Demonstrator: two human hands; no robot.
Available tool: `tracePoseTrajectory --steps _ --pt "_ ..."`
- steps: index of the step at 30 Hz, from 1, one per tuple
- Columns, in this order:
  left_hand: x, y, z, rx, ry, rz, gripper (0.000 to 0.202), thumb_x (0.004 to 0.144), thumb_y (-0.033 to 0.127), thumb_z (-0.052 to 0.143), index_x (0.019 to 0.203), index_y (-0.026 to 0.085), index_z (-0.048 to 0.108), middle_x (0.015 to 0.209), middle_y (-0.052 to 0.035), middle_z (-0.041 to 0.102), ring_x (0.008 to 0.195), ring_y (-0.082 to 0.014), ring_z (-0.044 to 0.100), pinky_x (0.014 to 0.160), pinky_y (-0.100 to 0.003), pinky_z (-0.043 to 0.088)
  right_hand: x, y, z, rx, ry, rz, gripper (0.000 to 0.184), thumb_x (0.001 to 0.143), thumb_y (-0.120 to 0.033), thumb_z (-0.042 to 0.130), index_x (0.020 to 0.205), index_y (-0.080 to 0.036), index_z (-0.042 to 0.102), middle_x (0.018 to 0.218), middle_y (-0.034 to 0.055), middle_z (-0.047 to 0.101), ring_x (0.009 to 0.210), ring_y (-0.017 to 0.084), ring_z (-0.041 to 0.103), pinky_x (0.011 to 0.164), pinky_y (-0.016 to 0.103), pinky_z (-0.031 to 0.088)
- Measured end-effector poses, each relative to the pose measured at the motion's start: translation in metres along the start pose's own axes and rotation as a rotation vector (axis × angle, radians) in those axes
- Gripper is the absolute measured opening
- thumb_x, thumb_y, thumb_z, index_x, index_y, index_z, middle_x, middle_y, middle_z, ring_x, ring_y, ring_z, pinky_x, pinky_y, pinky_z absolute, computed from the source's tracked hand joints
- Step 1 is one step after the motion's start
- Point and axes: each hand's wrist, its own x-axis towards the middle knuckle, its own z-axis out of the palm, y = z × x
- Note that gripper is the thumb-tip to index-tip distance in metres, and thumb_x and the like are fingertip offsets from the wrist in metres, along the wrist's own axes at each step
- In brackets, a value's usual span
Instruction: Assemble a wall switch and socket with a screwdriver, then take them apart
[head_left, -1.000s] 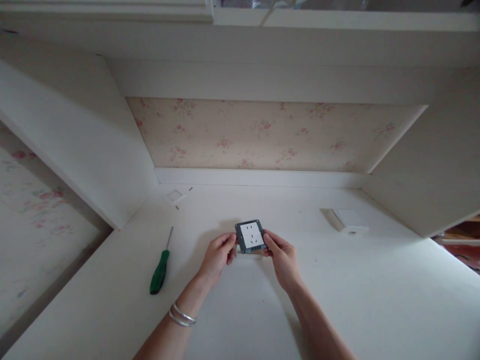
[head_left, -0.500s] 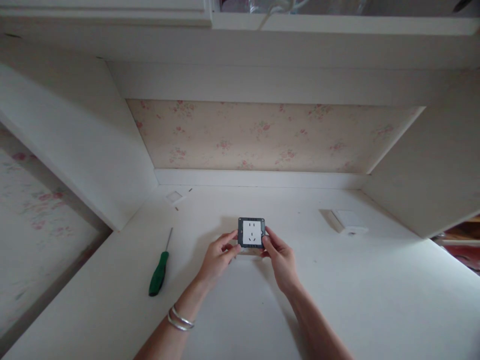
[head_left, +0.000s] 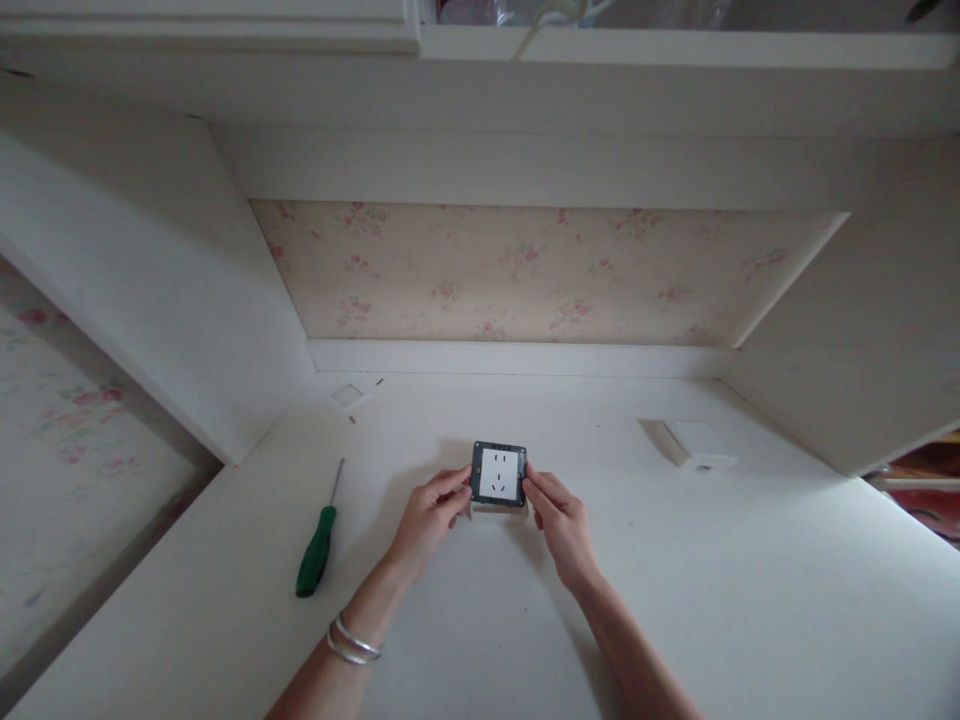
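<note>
A wall socket with a white face and a dark frame is held between my two hands, its slotted face toward me. My left hand pinches its left edge with thumb and fingers. On the opposite edge, my right hand grips in the same way. Just beneath the socket shows a pale box, mostly hidden behind it; whether the two touch I cannot tell. A screwdriver with a green handle lies to the left of my left hand, its tip pointing away from me.
A white square box sits at the right of the white tabletop. Toward the back left lie a thin white square frame and two small screws. White side panels and an overhead cabinet enclose the space.
The socket has moved slightly down and left, and tilted a little, with its right edge lower. Both hands still hold it, and the fingers of my right hand have shifted along its edge.
</note>
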Motion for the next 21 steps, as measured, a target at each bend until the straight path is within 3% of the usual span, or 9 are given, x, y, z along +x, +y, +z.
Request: tracePoseTrajectory --steps 9,21 --pt "0.0014 -0.0035 0.0006 -0.012 0.023 -0.036 0.044 0.075 0.04 0.066 0.114 0.02 0.066 0.092 -0.0046 0.062 0.06 -0.0085 0.044 0.049 -0.021 0.031 0.0015 0.0059 -0.0001 -0.071 -0.008 -0.007 0.036 0.082 -0.046 0.059 0.105 -0.022 0.071 0.077 0.0015 0.051 0.067 0.014 0.044 0.053 0.026 0.03" --pt "0.0021 -0.0025 0.0002 0.004 0.022 -0.053 0.04 0.075 0.036 0.066 0.11 0.019 0.068 0.086 -0.0032 0.061 0.058 -0.0085 0.042 0.049 -0.021 0.029 0.0008 0.0061 -0.0003 -0.055 -0.006 0.011 0.037 0.08 -0.047 0.061 0.105 -0.021 0.071 0.076 0.0018 0.051 0.064 0.014 0.043 0.051 0.026 0.028"
